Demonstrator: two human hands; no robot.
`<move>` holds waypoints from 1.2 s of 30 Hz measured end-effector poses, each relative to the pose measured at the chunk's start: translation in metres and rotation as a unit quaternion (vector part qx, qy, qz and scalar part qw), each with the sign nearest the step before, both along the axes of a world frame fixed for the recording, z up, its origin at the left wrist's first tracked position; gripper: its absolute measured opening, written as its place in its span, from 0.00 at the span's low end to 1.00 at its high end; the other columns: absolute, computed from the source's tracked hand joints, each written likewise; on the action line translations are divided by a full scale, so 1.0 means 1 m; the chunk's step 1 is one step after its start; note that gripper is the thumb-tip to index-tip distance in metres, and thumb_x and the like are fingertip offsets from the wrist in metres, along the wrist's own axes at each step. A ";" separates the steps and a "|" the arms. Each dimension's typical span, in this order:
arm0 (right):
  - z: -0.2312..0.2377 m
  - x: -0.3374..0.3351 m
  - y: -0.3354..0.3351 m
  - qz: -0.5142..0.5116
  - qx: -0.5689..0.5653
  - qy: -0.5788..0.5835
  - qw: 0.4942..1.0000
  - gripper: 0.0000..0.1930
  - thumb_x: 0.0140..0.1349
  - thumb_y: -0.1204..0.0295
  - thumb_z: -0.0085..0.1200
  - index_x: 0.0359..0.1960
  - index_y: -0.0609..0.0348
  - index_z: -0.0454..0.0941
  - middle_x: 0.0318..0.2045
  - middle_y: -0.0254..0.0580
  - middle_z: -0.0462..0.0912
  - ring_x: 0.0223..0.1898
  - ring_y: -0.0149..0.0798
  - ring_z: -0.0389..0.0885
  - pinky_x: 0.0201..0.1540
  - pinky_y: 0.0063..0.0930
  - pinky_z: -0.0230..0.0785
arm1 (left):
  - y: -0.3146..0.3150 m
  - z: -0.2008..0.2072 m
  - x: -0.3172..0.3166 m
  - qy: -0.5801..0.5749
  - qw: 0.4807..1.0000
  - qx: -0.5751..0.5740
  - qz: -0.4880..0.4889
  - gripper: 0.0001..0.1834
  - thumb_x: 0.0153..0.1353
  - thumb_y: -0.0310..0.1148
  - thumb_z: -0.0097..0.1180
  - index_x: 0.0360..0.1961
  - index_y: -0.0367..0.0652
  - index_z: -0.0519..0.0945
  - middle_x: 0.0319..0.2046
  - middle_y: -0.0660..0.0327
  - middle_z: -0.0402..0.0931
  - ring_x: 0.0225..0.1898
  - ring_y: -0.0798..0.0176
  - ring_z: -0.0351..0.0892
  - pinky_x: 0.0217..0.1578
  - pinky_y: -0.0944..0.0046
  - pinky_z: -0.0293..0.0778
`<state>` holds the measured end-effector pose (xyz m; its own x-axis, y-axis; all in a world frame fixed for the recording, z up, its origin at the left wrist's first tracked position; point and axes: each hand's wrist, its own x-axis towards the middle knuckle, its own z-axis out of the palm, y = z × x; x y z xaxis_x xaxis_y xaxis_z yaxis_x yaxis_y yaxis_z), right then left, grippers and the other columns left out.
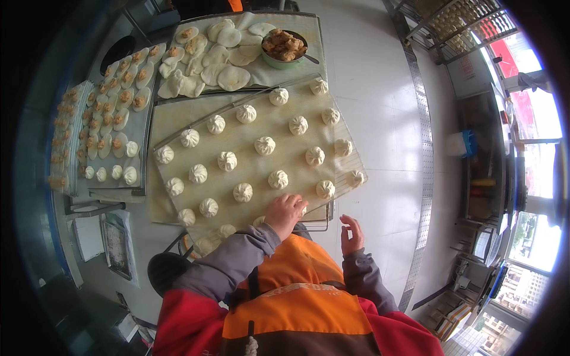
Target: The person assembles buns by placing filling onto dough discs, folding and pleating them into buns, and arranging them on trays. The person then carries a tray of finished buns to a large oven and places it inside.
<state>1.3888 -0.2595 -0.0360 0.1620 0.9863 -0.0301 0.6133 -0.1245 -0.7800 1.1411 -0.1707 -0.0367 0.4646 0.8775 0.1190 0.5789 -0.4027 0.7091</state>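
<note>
Seen from above, a person in grey sleeves and an orange apron stands at a pale worktop (380, 113). Their left hand (285, 212), in the lower middle of the frame, rests palm down on the near edge of a wire tray (350, 157) lined with pale cloth. The fingers curl over a white pleated bun (301, 209) that is mostly hidden, so whether they grip it or only touch it cannot be told. The right hand (351, 234), just right of it and off the tray, is raised and released, fingers loosely spread, holding nothing.

The tray fills the centre of the frame and carries rows of the same pleated buns, set apart from one another. Behind it, at upper centre, flat dough rounds (221, 59) lie on a cloth beside a green bowl of brown filling (284, 46). At upper left, another tray (122, 113) holds open dough rounds topped with filling and a few finished buns.
</note>
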 end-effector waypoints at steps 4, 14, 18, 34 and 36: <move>-0.003 0.009 -0.005 0.015 0.003 0.009 1.000 0.18 0.55 0.84 0.50 0.48 0.58 0.77 0.44 0.43 0.80 0.45 0.42 0.80 0.41 0.29 0.73 | 0.001 0.004 0.003 0.086 0.995 0.018 -0.037 0.22 0.46 0.26 0.63 0.46 0.45 0.75 0.46 0.57 0.72 0.49 0.51 0.71 0.47 0.53 0.70; -0.006 -0.054 -0.034 0.169 -0.185 0.152 0.956 0.12 0.62 0.78 0.50 0.47 0.62 0.78 0.36 0.44 0.84 0.35 0.36 0.85 0.41 0.26 0.76 | 0.088 0.077 -0.131 0.031 0.997 0.048 0.057 0.16 0.55 0.30 0.62 0.46 0.42 0.79 0.48 0.54 0.77 0.51 0.52 0.76 0.52 0.58 0.72; -0.039 -0.136 -0.048 0.111 -0.309 0.328 0.886 0.13 0.68 0.75 0.45 0.52 0.62 0.75 0.43 0.43 0.83 0.45 0.36 0.82 0.49 0.28 0.74 | 0.209 0.036 -0.259 0.073 0.976 0.000 0.206 0.10 0.61 0.34 0.55 0.42 0.43 0.79 0.40 0.54 0.79 0.43 0.49 0.79 0.43 0.56 0.75; -0.048 -0.281 -0.048 -0.305 -0.212 0.564 0.737 0.14 0.72 0.67 0.41 0.56 0.55 0.67 0.45 0.45 0.79 0.42 0.45 0.82 0.44 0.42 0.80 | 0.283 -0.037 -0.274 0.209 0.975 -0.075 -0.015 0.11 0.61 0.38 0.51 0.36 0.41 0.79 0.35 0.49 0.79 0.40 0.44 0.77 0.40 0.51 0.72; -0.046 -0.282 -0.047 -0.328 -0.191 0.552 0.743 0.14 0.72 0.64 0.44 0.53 0.55 0.69 0.41 0.43 0.81 0.38 0.43 0.83 0.39 0.39 0.82 | 0.282 -0.039 -0.266 0.189 0.979 -0.066 -0.030 0.11 0.63 0.37 0.50 0.35 0.40 0.77 0.35 0.49 0.78 0.40 0.42 0.76 0.40 0.50 0.71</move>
<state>1.1064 -0.3068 -0.0821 0.2728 0.5913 -0.7589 -0.6632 -0.4559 -0.5936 0.8746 0.1118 -0.0755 0.5044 0.8438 -0.1833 0.7882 -0.3633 0.4968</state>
